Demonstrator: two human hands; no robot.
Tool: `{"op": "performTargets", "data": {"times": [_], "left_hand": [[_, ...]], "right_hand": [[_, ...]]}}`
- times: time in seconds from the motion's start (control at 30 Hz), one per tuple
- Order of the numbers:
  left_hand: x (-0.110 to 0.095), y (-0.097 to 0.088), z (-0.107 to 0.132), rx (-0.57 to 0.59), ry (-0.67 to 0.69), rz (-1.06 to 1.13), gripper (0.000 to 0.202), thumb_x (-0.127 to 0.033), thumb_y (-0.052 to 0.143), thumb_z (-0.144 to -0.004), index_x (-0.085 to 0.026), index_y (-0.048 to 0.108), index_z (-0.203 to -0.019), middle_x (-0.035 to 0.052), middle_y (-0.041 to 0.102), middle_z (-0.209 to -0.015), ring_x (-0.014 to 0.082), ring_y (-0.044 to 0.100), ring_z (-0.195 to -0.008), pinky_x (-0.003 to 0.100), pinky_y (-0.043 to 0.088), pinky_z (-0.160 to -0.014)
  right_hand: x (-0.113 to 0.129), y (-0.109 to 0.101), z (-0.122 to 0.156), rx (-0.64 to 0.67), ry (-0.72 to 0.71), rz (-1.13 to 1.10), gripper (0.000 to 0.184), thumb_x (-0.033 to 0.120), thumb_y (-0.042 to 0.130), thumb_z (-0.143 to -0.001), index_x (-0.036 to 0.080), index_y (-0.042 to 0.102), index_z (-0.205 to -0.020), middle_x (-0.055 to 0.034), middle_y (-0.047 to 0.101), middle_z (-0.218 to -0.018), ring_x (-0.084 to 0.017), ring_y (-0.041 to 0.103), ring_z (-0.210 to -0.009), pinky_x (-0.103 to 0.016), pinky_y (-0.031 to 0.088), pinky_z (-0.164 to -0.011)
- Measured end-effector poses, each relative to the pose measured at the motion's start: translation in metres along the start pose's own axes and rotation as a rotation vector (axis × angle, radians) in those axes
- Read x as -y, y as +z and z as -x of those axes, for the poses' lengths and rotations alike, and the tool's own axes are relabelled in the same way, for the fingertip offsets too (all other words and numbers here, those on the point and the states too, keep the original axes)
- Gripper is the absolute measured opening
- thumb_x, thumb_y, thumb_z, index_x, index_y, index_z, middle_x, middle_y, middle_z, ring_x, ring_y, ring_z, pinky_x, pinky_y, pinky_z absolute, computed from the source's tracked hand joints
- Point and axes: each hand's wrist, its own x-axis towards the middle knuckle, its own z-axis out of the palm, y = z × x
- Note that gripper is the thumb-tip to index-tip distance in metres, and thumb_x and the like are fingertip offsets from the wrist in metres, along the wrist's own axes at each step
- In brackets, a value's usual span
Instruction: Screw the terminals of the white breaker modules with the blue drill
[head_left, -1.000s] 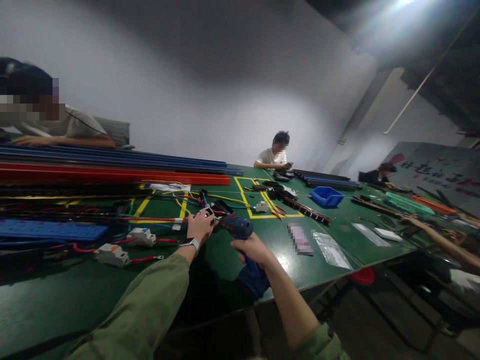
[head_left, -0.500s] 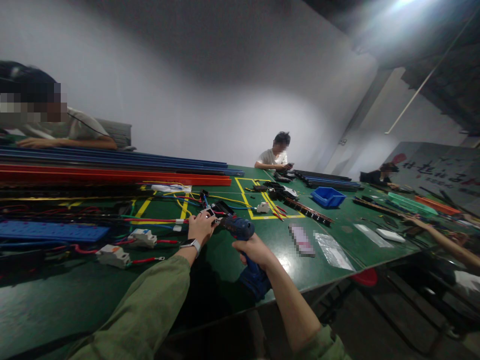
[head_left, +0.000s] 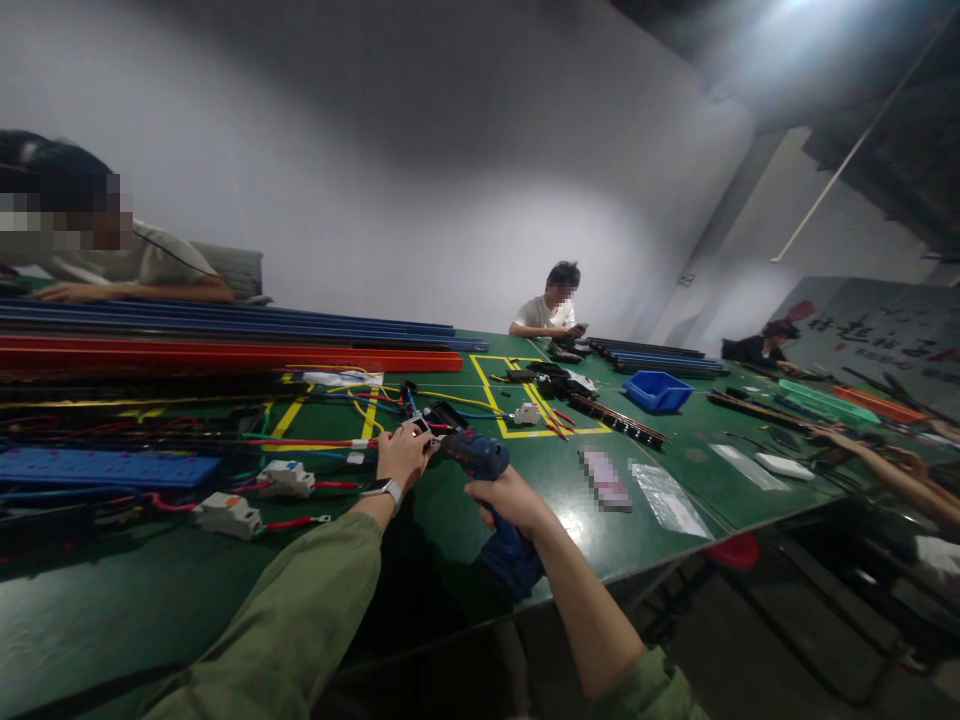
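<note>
My right hand (head_left: 508, 500) is wrapped round the grip of a blue cordless drill (head_left: 480, 455), its nose pointing left. The tip of the drill meets a small black part (head_left: 442, 417) that my left hand (head_left: 403, 458) holds against the green table (head_left: 450, 560). My left fingers are closed on this part; its exact kind is partly hidden by them. Red, blue and yellow wires (head_left: 330, 441) run in from the left toward it. Two white circuit breakers (head_left: 229, 514) with red leads lie left of my left wrist.
A blue power strip (head_left: 105, 467) and long red channels (head_left: 225, 356) lie on the left. To the right are a phone (head_left: 604, 480), a plastic bag (head_left: 671, 500) and a blue bin (head_left: 657, 392). One person (head_left: 551, 310) sits across the table; others work at both sides.
Both hands and the drill keep practically the same place. The camera view has shifted very slightly, and the person at the far right has raised their head a little.
</note>
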Motion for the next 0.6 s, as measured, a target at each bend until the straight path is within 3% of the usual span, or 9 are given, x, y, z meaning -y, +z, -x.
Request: {"op": "performTargets", "data": {"times": [0.6], "left_hand": [[-0.0017,-0.0002,0.0013,-0.025,-0.009,-0.029,0.028,-0.047,0.051,-0.092,-0.035,0.072,-0.106,0.0071,0.063,-0.120,0.0277,0.051,-0.106,0.047,0.026,-0.093]], "right_hand": [[-0.0004,0.0008,0.0007,-0.014,0.022,-0.030,0.007,0.019,0.062,-0.079,0.018,0.055,-0.079,0.0068,0.048,-0.046,-0.009,0.046,-0.038,-0.018,0.033,-0.038]]}}
